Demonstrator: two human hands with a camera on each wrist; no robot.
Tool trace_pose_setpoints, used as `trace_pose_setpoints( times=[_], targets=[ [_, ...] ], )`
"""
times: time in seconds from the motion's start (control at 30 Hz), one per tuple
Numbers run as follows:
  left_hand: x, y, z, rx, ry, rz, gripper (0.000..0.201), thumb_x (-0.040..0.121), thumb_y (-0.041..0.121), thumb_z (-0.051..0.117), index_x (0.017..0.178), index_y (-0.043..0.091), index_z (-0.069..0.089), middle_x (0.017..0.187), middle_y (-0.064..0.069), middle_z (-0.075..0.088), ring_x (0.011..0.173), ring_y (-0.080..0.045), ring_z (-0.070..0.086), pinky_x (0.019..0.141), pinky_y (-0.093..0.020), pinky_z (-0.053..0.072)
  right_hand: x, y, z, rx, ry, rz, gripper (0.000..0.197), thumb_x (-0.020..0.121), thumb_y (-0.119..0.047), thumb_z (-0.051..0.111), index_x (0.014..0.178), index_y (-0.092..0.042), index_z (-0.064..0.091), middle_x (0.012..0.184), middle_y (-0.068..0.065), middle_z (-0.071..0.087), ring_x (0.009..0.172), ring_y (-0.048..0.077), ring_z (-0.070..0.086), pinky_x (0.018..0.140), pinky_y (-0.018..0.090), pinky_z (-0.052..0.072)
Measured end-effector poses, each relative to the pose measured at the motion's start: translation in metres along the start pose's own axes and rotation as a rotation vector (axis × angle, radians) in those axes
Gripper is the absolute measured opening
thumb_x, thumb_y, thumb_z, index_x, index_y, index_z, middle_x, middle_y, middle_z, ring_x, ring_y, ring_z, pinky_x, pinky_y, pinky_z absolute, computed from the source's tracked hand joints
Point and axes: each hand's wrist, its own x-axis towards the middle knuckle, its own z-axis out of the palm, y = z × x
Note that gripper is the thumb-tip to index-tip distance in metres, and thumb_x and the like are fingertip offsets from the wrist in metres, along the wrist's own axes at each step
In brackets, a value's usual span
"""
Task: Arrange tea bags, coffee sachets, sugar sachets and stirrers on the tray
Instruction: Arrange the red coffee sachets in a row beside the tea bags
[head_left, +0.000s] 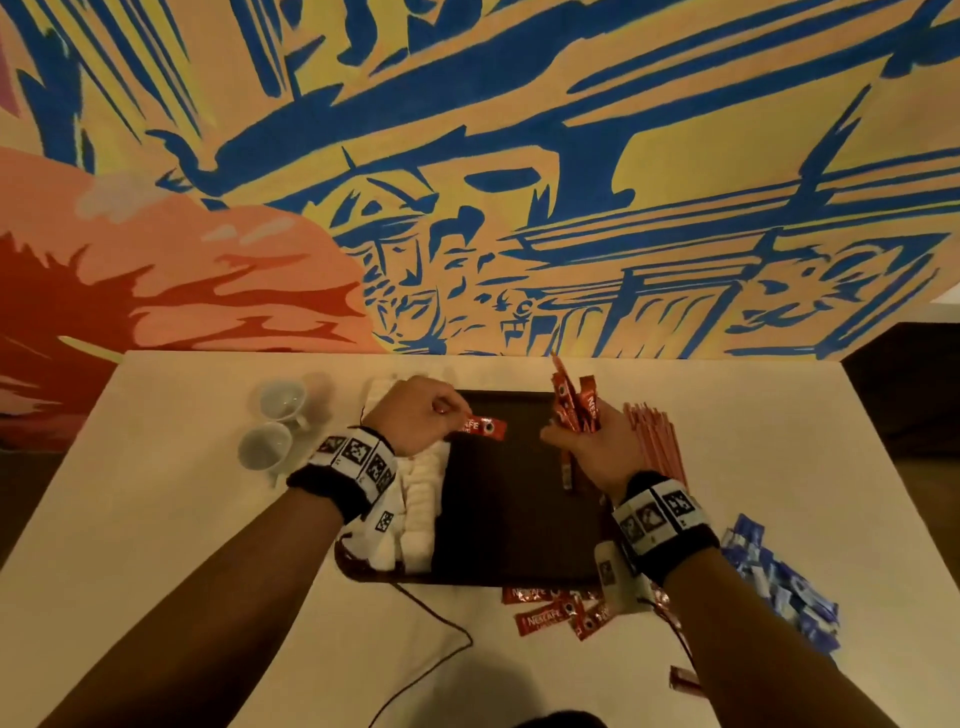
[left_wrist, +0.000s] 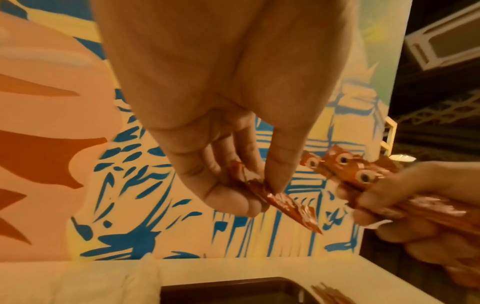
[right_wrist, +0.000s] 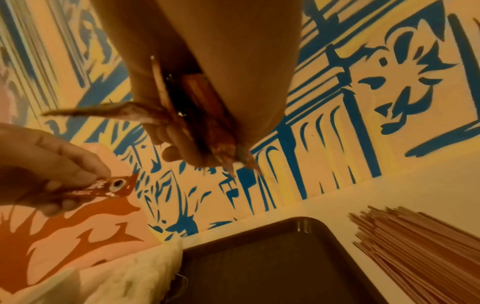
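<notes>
A dark rectangular tray (head_left: 514, 519) lies on the white table, with white tea bags (head_left: 415, 499) stacked along its left side. My left hand (head_left: 423, 415) hovers over the tray's far left corner and pinches one red coffee sachet (head_left: 483, 427) between thumb and fingers (left_wrist: 280, 164). My right hand (head_left: 592, 441) hangs over the tray's right side and grips a fanned bunch of red coffee sachets (head_left: 574, 402). One more coffee sachet (head_left: 566, 470) lies on the tray below that hand. In the right wrist view the tray (right_wrist: 272, 267) sits beneath the bunch (right_wrist: 207, 115).
Pink stirrers (head_left: 657, 441) lie in a pile right of the tray. Blue sugar sachets (head_left: 779, 582) are heaped at the right edge. Loose coffee sachets (head_left: 561, 608) lie in front of the tray. Two white cups (head_left: 272, 426) stand at the left. A painted wall rises behind the table.
</notes>
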Motion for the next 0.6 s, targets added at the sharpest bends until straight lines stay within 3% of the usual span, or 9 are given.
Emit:
trace_pose_setpoints(
  times=[0.07,0.13,0.2,0.27,0.4,0.47,0.53,0.6],
  targets=[
    [0.027,-0.002,-0.002,0.052,0.042,-0.066,0.006,0.088,0.022,0.072,0.092,0.022,0.077,0.086,0.010,0.069,0.084,-0.010,0.065,0.071,-0.023,0.046,0.010,0.009,-0.008,-0.007,-0.005,0.057,0.027,0.084,-0.018,0.081,0.107,-0.015,0.068,0.100,-0.003,0.072,0.092,0.008,0.064,0.080,0.029,0.044],
    [0.052,-0.005,0.002,0.115,0.045,-0.122,0.006,0.086,0.021,0.071,0.088,0.022,0.077,0.089,0.005,0.070,0.090,-0.015,0.065,0.080,-0.027,0.050,0.016,0.020,-0.015,0.001,-0.035,0.097,0.025,0.085,-0.017,0.080,0.107,-0.018,0.067,0.098,-0.006,0.071,0.089,0.005,0.063,0.081,0.029,0.047],
    [0.074,-0.011,0.011,0.172,0.011,-0.131,0.008,0.086,0.020,0.070,0.087,0.023,0.077,0.095,0.002,0.074,0.094,-0.017,0.066,0.083,-0.027,0.050,0.022,0.030,-0.022,0.017,-0.043,0.108,0.023,0.085,-0.015,0.080,0.105,-0.014,0.068,0.096,-0.002,0.072,0.089,0.011,0.066,0.084,0.032,0.052],
    [0.091,-0.016,0.022,0.241,-0.023,-0.118,0.013,0.088,0.020,0.067,0.088,0.022,0.080,0.100,0.002,0.077,0.098,-0.019,0.068,0.082,-0.025,0.051,0.026,0.039,-0.029,0.014,-0.049,0.119,0.024,0.084,-0.016,0.081,0.104,-0.013,0.070,0.096,0.004,0.074,0.089,0.017,0.069,0.080,0.032,0.054],
    [0.117,-0.026,0.041,0.295,-0.049,-0.156,0.021,0.090,0.014,0.062,0.094,0.017,0.082,0.102,-0.001,0.077,0.096,-0.022,0.069,0.083,-0.028,0.054,0.035,0.059,-0.037,-0.012,-0.064,0.148,0.028,0.081,-0.020,0.084,0.105,-0.016,0.071,0.097,0.002,0.077,0.091,0.021,0.073,0.084,0.042,0.059],
    [0.127,-0.031,0.049,0.327,-0.052,-0.165,0.020,0.091,0.013,0.062,0.094,0.017,0.082,0.101,-0.002,0.077,0.095,-0.024,0.070,0.085,-0.032,0.057,0.039,0.067,-0.039,-0.017,-0.072,0.153,0.029,0.081,-0.022,0.085,0.105,-0.016,0.070,0.097,0.002,0.075,0.092,0.021,0.072,0.082,0.039,0.058],
    [0.136,-0.038,0.056,0.360,-0.049,-0.163,0.016,0.090,0.013,0.066,0.092,0.019,0.081,0.100,-0.002,0.077,0.095,-0.024,0.070,0.086,-0.034,0.057,0.041,0.070,-0.038,-0.033,-0.074,0.154,0.032,0.081,-0.024,0.084,0.107,-0.017,0.068,0.099,0.000,0.073,0.092,0.016,0.069,0.074,0.028,0.052],
    [0.144,-0.045,0.061,0.378,-0.046,-0.172,0.008,0.088,0.016,0.073,0.088,0.022,0.079,0.099,-0.002,0.076,0.094,-0.024,0.070,0.085,-0.033,0.057,0.044,0.072,-0.037,-0.028,-0.101,0.170,0.032,0.082,-0.026,0.083,0.108,-0.019,0.066,0.100,-0.001,0.071,0.094,0.016,0.068,0.078,0.031,0.052]
  ],
)
